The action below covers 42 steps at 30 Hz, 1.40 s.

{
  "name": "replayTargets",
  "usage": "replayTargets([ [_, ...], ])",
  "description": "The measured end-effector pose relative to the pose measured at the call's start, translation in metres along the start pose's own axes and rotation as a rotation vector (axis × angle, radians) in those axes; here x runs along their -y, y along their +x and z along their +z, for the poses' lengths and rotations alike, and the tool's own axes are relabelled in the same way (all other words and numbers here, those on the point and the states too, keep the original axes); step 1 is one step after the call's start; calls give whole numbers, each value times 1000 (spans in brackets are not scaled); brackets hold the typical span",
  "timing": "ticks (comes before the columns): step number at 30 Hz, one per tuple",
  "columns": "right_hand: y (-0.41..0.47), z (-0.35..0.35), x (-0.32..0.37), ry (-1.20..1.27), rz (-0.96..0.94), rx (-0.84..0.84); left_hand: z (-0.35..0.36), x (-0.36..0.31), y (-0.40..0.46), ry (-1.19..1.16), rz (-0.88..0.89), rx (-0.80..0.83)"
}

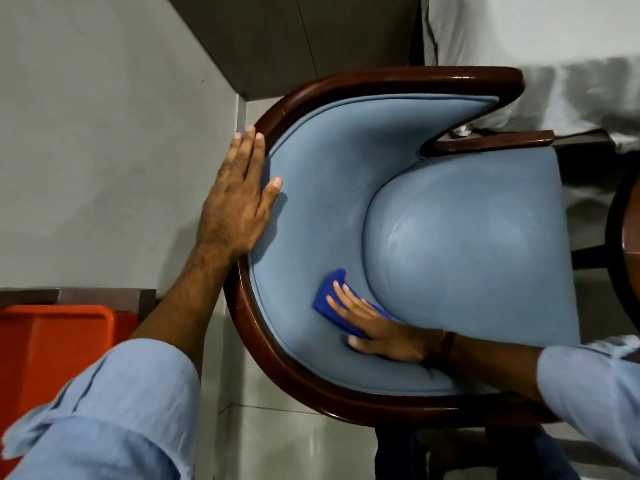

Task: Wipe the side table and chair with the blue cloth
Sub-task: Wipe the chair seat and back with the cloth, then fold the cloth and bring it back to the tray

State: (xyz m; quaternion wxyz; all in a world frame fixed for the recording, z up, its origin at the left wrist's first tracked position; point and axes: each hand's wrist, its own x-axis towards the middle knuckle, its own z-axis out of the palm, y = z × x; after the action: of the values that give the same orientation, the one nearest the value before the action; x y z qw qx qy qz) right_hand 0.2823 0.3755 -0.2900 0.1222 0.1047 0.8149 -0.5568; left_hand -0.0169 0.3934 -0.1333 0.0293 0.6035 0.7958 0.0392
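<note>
A chair [460,237] with light blue upholstery and a dark glossy wooden frame fills the middle of the view, seen from above. My left hand [239,202] lies flat over the top of the curved backrest, fingers on the wooden rim and thumb on the padding. My right hand [377,332] presses the blue cloth [334,294] against the inner backrest, just where it meets the seat cushion. Part of the cloth is hidden under my fingers. A curved dark wooden edge at the far right [623,237] may be the side table.
A grey wall [104,150] runs along the left behind the chair. An orange bin [55,348] stands at the lower left. White bedding [554,57] lies at the upper right, close to the chair's arm. Pale floor tiles [294,441] show below the chair.
</note>
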Motion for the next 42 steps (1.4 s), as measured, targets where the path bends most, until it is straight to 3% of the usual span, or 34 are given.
replayTargets([
  [4, -25, -14, 5, 114, 43, 156, 5, 1, 0, 48, -32, 0],
  [7, -22, -13, 14, 171, 106, 126, 6, -12, -1, 229, 178, 16],
  [10, -25, -16, 14, 325, 168, 74, 20, -50, -21, 280, 363, 274],
  [14, -27, -24, 25, 589, 286, 17, 44, -115, -56, 326, 156, 686],
  [17, -32, -33, 33, 703, 349, -28, 51, -150, -64, 327, -41, 853],
  [19, -38, -37, 35, 725, 388, -29, 46, -166, -61, 200, -210, 945],
  [23, -65, -66, 55, 851, 356, -70, 16, -187, -44, -12, -415, 837],
  [28, -90, -52, 40, 1252, 582, -405, 6, -174, -46, -176, -539, 683],
  [30, -98, -64, 37, 1408, 627, -525, -10, -173, -43, -262, -539, 542],
  [33, -93, -116, 73, 1478, 496, -617, -65, -158, -48, -574, -529, 150],
  [37, -43, -175, 148, 1519, 303, -468, -148, -113, -86, -998, -595, -289],
  [42, 42, -177, 236, 1561, 8, -155, -193, -29, -164, -1262, -794, -517],
])
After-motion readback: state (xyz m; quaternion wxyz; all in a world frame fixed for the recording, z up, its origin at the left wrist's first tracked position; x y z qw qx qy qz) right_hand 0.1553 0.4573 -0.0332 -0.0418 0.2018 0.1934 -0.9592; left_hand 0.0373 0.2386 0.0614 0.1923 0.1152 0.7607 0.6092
